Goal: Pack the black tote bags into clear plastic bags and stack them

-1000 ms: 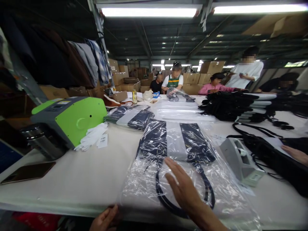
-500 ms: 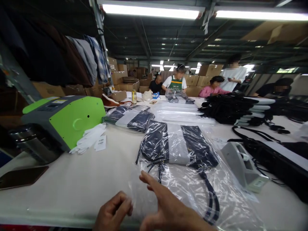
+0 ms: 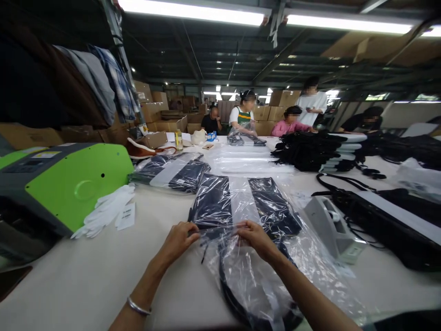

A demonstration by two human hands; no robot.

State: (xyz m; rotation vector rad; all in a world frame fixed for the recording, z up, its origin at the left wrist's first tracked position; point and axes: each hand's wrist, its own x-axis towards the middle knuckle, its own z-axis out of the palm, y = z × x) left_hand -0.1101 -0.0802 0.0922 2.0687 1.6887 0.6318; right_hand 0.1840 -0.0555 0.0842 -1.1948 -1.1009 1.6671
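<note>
A dark folded bag with a pale band round its middle lies in a clear plastic bag [image 3: 244, 202] in front of me. Its dark straps curve toward the table's near edge under loose plastic. My left hand [image 3: 182, 236] pinches the plastic at the near left corner of the folded bag; a metal bangle is on that wrist. My right hand [image 3: 253, 234] has its fingers closed on the plastic near the pale band.
A green and grey machine [image 3: 86, 184] stands at the left, with white gloves [image 3: 103, 211] beside it. Another wrapped bag [image 3: 172, 172] lies behind. A grey tape dispenser [image 3: 336, 225] and black bags [image 3: 389, 220] are at the right. People work across the table.
Both hands have moved forward to the near edge of the folded bag and closed on the plastic. The loose plastic has bunched up, and the straps have shifted left. The view has turned slightly right.
</note>
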